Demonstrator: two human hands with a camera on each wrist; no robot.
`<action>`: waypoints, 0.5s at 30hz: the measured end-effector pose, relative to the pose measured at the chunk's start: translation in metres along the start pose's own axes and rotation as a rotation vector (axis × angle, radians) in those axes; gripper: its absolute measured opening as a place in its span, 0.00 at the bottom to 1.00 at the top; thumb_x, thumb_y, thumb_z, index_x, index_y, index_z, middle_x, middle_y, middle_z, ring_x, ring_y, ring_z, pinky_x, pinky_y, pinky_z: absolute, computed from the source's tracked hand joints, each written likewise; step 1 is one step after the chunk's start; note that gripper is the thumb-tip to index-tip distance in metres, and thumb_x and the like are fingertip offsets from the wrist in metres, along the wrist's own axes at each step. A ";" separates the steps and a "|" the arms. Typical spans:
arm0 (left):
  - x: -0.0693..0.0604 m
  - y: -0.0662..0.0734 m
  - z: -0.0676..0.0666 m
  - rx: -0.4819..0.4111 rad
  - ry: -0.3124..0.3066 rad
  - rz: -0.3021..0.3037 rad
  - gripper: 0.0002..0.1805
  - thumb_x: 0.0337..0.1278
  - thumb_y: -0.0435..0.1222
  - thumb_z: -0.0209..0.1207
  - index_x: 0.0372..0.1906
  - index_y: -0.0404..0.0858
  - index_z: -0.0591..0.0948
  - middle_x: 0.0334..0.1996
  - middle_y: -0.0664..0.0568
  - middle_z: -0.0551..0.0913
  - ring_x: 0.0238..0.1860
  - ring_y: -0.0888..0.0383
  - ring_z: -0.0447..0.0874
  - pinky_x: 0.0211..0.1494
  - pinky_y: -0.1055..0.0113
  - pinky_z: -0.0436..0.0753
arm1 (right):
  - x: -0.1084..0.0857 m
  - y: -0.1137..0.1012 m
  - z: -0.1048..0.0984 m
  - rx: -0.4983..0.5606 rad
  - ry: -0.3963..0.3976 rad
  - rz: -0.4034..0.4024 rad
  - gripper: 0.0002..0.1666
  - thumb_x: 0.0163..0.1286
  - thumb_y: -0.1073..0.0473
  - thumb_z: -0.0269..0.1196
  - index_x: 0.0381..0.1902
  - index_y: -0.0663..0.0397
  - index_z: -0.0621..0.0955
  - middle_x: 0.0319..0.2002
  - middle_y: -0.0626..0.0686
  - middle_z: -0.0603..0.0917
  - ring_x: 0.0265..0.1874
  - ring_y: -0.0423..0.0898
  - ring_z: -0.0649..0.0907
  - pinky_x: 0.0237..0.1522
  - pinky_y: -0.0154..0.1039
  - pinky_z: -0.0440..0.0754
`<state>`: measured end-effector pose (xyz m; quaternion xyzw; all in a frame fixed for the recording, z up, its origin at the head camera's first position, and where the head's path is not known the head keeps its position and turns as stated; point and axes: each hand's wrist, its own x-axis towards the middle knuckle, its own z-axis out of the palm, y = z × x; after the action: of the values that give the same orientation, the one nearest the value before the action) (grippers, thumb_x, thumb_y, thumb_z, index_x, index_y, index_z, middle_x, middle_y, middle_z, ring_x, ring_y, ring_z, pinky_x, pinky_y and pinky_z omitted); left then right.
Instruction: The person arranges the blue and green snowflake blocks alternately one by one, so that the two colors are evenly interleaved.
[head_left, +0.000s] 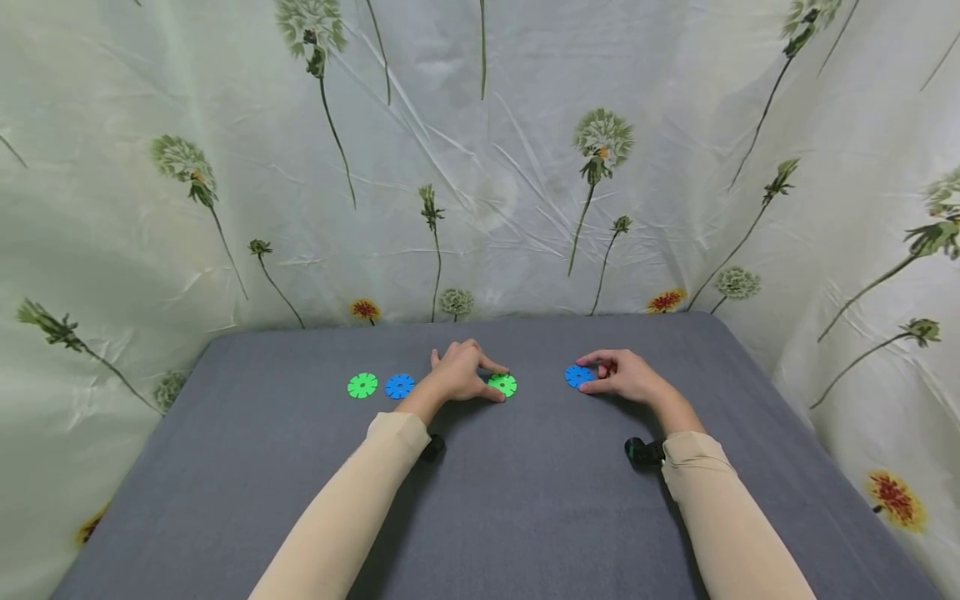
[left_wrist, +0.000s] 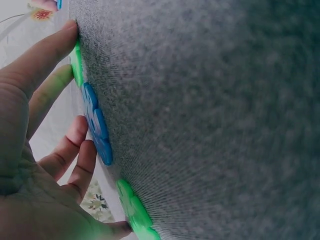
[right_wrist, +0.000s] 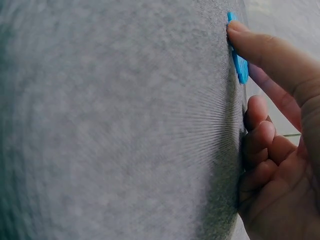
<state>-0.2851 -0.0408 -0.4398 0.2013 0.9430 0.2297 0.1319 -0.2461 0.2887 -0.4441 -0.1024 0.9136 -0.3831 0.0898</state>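
Note:
My left hand [head_left: 455,372] pinches a green notched disc [head_left: 502,384] by its edges, thumb on the near side and index finger on the far side. The same green disc [left_wrist: 76,65] appears edge-on in the left wrist view. My right hand [head_left: 632,377] holds a blue notched disc [head_left: 578,376] between thumb and index finger, its other fingers curled in. This blue disc [right_wrist: 239,62] shows as a thin strip in the right wrist view. Left of my left hand lie another blue disc [head_left: 400,386] and another green disc [head_left: 362,385], side by side.
A grey cloth covers the table [head_left: 525,508]. Behind it hangs a pale curtain [head_left: 495,208] printed with dandelions. Under the left palm, the left wrist view has a blue disc [left_wrist: 97,122]; I cannot tell whether the head view shows the same one.

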 end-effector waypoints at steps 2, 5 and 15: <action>0.000 0.000 0.000 -0.001 -0.002 -0.002 0.26 0.51 0.54 0.82 0.58 0.66 0.90 0.74 0.54 0.74 0.76 0.40 0.66 0.81 0.21 0.41 | 0.001 0.001 0.000 0.000 0.001 0.007 0.27 0.67 0.57 0.78 0.62 0.62 0.86 0.32 0.49 0.76 0.30 0.42 0.71 0.34 0.34 0.68; -0.001 0.001 -0.001 -0.003 -0.002 -0.003 0.26 0.52 0.53 0.81 0.58 0.66 0.90 0.75 0.53 0.73 0.77 0.40 0.66 0.82 0.22 0.41 | 0.002 0.004 0.001 -0.009 0.008 -0.001 0.26 0.67 0.57 0.78 0.60 0.61 0.85 0.34 0.51 0.77 0.31 0.44 0.72 0.35 0.35 0.69; -0.001 0.002 0.000 -0.006 0.000 -0.013 0.26 0.51 0.53 0.81 0.58 0.66 0.90 0.75 0.53 0.73 0.76 0.40 0.66 0.82 0.23 0.41 | -0.001 0.005 0.002 0.050 0.016 -0.042 0.28 0.66 0.60 0.78 0.59 0.61 0.79 0.40 0.58 0.83 0.33 0.44 0.77 0.37 0.34 0.75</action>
<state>-0.2837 -0.0394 -0.4389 0.1948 0.9437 0.2316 0.1339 -0.2452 0.2915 -0.4488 -0.1161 0.9021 -0.4084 0.0767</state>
